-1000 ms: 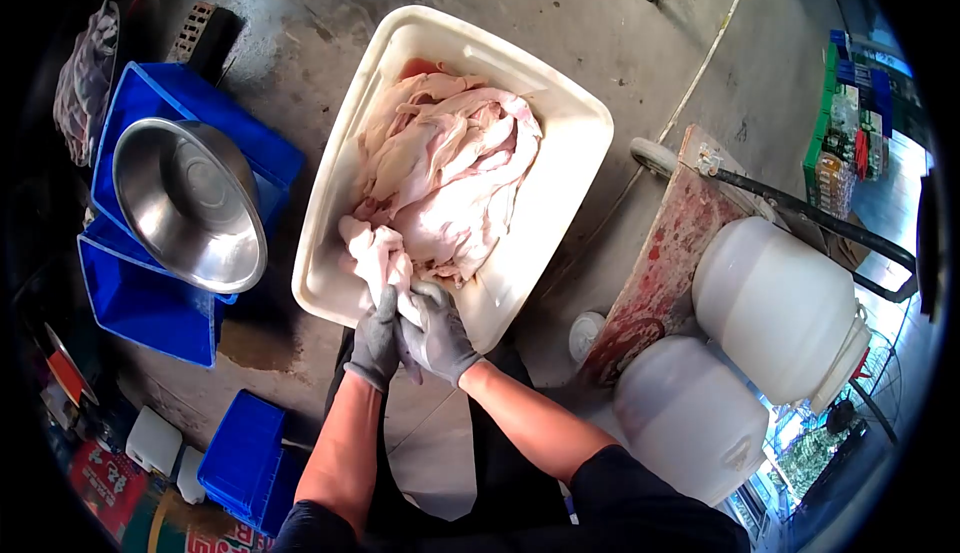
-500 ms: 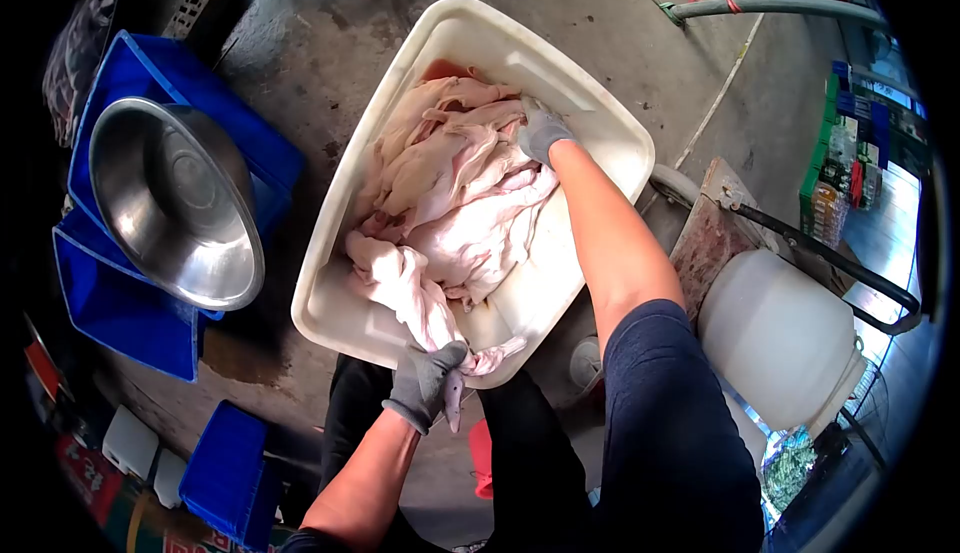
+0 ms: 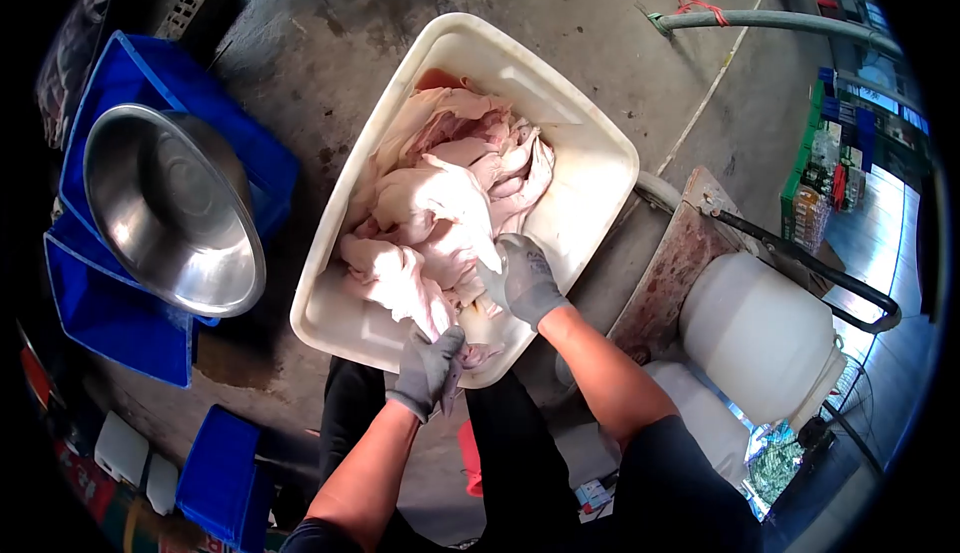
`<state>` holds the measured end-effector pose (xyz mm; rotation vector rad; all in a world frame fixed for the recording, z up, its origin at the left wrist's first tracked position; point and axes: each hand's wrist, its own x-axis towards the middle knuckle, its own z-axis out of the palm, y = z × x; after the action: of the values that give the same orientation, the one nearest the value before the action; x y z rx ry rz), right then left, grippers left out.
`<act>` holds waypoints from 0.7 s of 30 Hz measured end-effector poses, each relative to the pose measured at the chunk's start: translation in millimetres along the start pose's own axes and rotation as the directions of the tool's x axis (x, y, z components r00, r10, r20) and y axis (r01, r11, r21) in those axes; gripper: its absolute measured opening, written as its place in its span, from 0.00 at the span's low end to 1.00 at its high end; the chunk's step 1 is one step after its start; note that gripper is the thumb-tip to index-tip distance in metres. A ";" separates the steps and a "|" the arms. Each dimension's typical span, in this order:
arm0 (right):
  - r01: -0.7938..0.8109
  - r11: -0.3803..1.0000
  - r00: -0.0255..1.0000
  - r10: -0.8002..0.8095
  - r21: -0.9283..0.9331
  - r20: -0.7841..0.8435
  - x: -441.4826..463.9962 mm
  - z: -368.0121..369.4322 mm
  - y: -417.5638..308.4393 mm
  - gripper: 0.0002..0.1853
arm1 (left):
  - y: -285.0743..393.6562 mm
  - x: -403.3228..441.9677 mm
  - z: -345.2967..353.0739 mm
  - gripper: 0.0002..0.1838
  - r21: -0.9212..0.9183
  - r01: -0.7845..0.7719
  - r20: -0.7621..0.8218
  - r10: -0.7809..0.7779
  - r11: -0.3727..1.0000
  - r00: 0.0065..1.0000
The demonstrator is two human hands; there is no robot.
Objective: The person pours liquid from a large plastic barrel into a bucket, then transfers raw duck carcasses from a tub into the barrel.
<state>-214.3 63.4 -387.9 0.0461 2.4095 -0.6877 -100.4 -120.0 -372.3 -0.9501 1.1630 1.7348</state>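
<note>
Pale plucked ducks (image 3: 440, 198) lie heaped in a white plastic tub (image 3: 590, 153). My gloved left hand (image 3: 428, 365) is closed round the neck of one duck (image 3: 395, 278) at the tub's near edge, and part of its head and bill hangs below the fingers. Inside the tub's near right side, my gloved right hand (image 3: 523, 278) is closed on the tapering end of another duck that stretches toward the middle of the heap. The exact part under its fingers is hidden.
To the left a steel basin (image 3: 175, 208) rests on blue crates (image 3: 120, 318). Another blue crate (image 3: 225, 473) stands lower left. At right are a white drum (image 3: 760, 328), a stained board (image 3: 665, 293) and a black handle bar (image 3: 800, 263). A red container (image 3: 470, 458) is near my legs.
My right hand has come from the far right of the tub down toward me, pulling a duck along and shifting the heap. My left hand stays at the near rim on the neck.
</note>
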 end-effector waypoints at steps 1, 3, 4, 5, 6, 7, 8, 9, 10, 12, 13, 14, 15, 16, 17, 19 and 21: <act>0.094 0.995 0.996 -0.094 -0.015 -0.005 -25.3 8.1 -5.4 0.16 | -3.7 1.8 2.1 0.18 -0.033 -0.065 -0.044 0.063 0.997 0.997; 0.214 0.976 0.977 -0.214 -0.026 -0.004 -64.6 24.5 -22.2 0.18 | -9.8 5.6 2.3 0.21 -0.179 -0.019 -0.024 0.015 0.984 1.000; 0.241 0.970 0.971 -0.241 -0.022 0.005 -79.6 30.6 -33.1 0.19 | -13.7 4.2 3.2 0.25 -0.328 0.030 -0.002 -0.032 0.944 0.999; 0.227 0.973 0.973 -0.224 -0.052 0.055 -91.5 37.1 -38.7 0.19 | -17.2 0.0 5.4 0.26 -0.405 0.031 -0.021 -0.044 0.914 0.999; 0.213 0.973 0.973 -0.204 -0.084 0.106 -98.5 39.4 -42.0 0.19 | -36.1 1.8 2.2 0.26 -0.507 -0.015 -0.013 0.010 0.862 1.000; 0.290 0.946 0.949 -0.264 -0.148 0.172 -99.2 35.7 -44.1 0.22 | -61.1 1.1 -6.9 0.25 -0.299 -0.065 0.035 0.079 0.952 0.996; 0.283 0.947 0.952 -0.259 -0.150 0.164 -99.1 35.4 -44.8 0.22 | -63.5 -2.6 -11.9 0.25 -0.075 -0.131 0.102 0.138 0.989 0.985; 0.281 0.946 0.953 -0.255 -0.161 0.163 -100.8 35.5 -45.6 0.23 | -66.4 -4.2 -13.5 0.21 -0.009 -0.273 0.116 0.272 0.962 0.955; 0.278 0.945 0.954 -0.250 -0.170 0.166 -103.9 35.0 -46.9 0.24 | -69.3 -3.2 -14.4 0.21 -0.007 -0.268 0.121 0.267 0.963 0.956; 0.291 0.925 0.953 -0.258 -0.243 0.159 -104.7 27.1 -49.2 0.22 | -13.5 -8.1 3.5 0.18 -0.902 0.217 0.216 -0.047 0.373 0.975; 0.326 0.917 0.937 -0.282 -0.230 0.204 -105.3 21.2 -51.5 0.24 | 25.9 -16.6 19.0 0.15 -0.897 0.187 0.142 -0.139 0.401 0.980; 0.361 0.908 0.919 -0.307 -0.215 0.248 -105.7 17.1 -52.3 0.26 | 18.8 -13.0 15.6 0.15 -0.897 0.190 0.145 -0.140 0.400 0.979; 0.359 0.908 0.920 -0.305 -0.217 0.248 -105.2 16.7 -49.2 0.26 | 8.4 -5.8 8.3 0.15 -0.690 0.136 0.083 -0.109 0.711 0.991; 0.341 0.939 0.883 -0.332 0.032 0.331 -104.1 19.2 -42.6 0.27 | -1.4 -0.3 0.5 0.16 -0.385 0.065 0.035 -0.056 0.921 0.998; 0.240 0.953 0.890 -0.293 0.187 0.349 -98.8 18.5 -31.5 0.25 | 6.7 -2.0 -2.1 0.13 -0.316 0.113 0.005 -0.118 0.942 0.993; 0.007 0.881 0.899 -0.213 0.474 0.382 -88.3 17.4 -9.0 0.21 | 7.1 -2.5 -1.5 0.12 -0.294 0.142 -0.029 -0.157 0.945 0.987; -0.244 0.921 0.936 0.142 0.302 0.323 -34.4 -11.1 -9.0 0.21 | 13.6 -4.3 -1.4 0.10 -0.208 0.121 -0.093 -0.142 0.971 0.985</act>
<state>-194.6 65.6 -356.3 0.3019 1.9473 -0.9359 -111.0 -125.4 -364.4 -1.2288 0.9786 1.7349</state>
